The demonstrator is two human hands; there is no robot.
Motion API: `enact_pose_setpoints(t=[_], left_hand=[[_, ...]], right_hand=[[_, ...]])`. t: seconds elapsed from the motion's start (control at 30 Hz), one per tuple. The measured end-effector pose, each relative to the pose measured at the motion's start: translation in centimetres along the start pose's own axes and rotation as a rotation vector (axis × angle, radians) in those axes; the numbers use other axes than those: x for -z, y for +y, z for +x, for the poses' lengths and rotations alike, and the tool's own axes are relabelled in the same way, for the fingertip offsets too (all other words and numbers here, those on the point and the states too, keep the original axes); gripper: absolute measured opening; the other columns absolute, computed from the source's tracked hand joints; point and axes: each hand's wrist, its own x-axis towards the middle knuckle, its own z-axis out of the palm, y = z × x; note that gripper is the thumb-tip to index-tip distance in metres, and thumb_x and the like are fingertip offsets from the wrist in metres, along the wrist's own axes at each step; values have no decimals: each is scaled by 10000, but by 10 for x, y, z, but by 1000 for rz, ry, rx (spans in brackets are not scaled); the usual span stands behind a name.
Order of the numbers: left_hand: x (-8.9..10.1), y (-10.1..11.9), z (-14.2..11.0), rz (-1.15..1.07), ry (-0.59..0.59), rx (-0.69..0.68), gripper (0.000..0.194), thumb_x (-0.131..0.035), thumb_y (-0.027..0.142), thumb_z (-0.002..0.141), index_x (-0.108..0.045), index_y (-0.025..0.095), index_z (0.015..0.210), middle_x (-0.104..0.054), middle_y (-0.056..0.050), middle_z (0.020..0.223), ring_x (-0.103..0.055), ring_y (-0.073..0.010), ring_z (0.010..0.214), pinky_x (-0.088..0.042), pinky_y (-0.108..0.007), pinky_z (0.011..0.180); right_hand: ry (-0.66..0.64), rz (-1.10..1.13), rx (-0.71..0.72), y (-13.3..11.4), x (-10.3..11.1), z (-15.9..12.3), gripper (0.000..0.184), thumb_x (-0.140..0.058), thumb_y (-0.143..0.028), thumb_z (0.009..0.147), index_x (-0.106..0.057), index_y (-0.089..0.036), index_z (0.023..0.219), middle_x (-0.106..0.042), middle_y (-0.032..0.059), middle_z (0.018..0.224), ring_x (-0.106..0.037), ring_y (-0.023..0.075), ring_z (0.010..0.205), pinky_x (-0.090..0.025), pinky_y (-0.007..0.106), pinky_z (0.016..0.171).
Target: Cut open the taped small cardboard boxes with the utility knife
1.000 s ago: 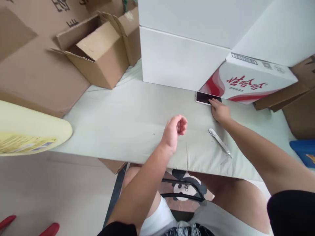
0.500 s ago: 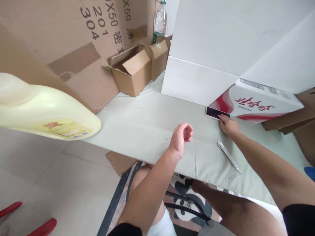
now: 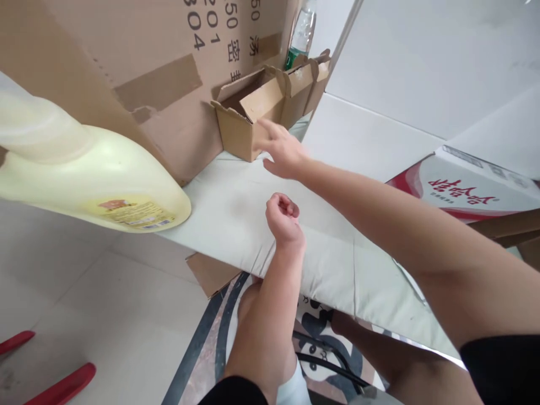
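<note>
My right hand (image 3: 283,149) is stretched out across the cloth-covered table (image 3: 228,208), fingers spread and holding nothing. Its fingertips are at the near corner of a small brown cardboard box (image 3: 236,132); whether they touch it I cannot tell. The box has its top flaps partly up. Closer to me, my left hand (image 3: 283,216) is curled into a loose fist over the cloth, with nothing seen in it. A slim white tool (image 3: 411,281) lies partly hidden under my right forearm. The phone is out of sight behind that arm.
More small brown boxes (image 3: 300,84) stand in a row, with a plastic bottle (image 3: 302,31) behind. A big carton (image 3: 164,84) rises at the left, a pale yellow jug (image 3: 139,174) before it. A white-and-red box (image 3: 459,183) sits at the right by the wall.
My right hand has left the phone and swung left and away to the small cardboard box, its fingers spreading. My left hand has shifted slightly, still curled. The view has turned somewhat.
</note>
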Motion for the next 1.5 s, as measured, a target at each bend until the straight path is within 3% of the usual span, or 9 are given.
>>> enact_pose_setpoints(t=[0.17,0.33,0.47,0.63,0.87,0.97,1.1,1.27,1.5], left_hand=[[8,14,2,29,-12,-57,367,-432,298,933,-352,200,588,-251,34,572,-265,-93,501,-259,-252,536],[20,33,13,54,41,-232,332,-409,363,921,-328,220,633,-230,41,564,-261,-105,478,-256,-259,516],[27,54,15,-40,91,-459,276,-417,271,865,-304,217,619,-208,31,580,-226,-117,470,-213,-287,505],[20,57,4,-40,96,-527,273,-442,220,831,-351,212,574,-196,25,600,-211,-120,494,-199,-263,497],[1,2,-2,479,-315,-521,189,-579,367,879,-704,226,893,-686,-33,956,-643,-165,940,-481,-237,764],[-2,-20,5,647,-524,-466,408,-647,539,878,-722,258,1163,-674,-47,1351,-590,-231,1309,-481,-301,1037],[-12,-37,13,659,-707,-383,617,-725,703,786,-687,272,1226,-655,-63,1370,-564,-280,1375,-453,-354,1126],[-32,-47,5,521,-570,-490,494,-783,621,735,-639,189,924,-630,-34,879,-612,-174,823,-502,-303,783],[-47,-59,-1,594,-380,-715,468,-859,433,580,-515,197,792,-487,61,684,-476,-107,654,-385,-246,660]], right_hand=[[-120,-103,-163,-21,4,75,391,-649,-392,985,-700,-148,1286,-437,7,1668,-236,436,1610,-194,713,1270],[-59,-104,-217,-20,0,43,465,-531,-143,982,-573,-198,1442,-493,15,1643,-246,360,1626,-191,694,1298],[55,-19,-229,-24,3,-55,541,-518,-109,913,-602,-218,1436,-512,57,1639,-326,390,1606,-305,735,1236],[242,119,-240,-34,40,-239,331,-553,-168,905,-751,-289,1140,-731,55,1395,-572,356,1452,-469,647,1179],[315,255,-303,-41,93,-402,311,-594,-191,885,-811,-410,928,-842,-7,1078,-629,337,1397,-505,614,1170],[293,211,-283,-43,95,-412,297,-579,-229,893,-822,-399,875,-831,-1,1139,-552,343,1467,-410,633,1235],[294,247,-185,-43,94,-400,277,-550,-260,918,-819,-313,880,-818,16,1209,-440,325,1560,-211,617,1321],[376,330,-190,-29,92,-393,246,-568,-245,950,-785,-243,835,-780,51,1318,-376,310,1600,-151,546,1338],[539,445,-359,-14,72,-398,310,-568,-300,990,-709,-219,725,-715,81,1431,-438,391,1554,-391,640,1207]])
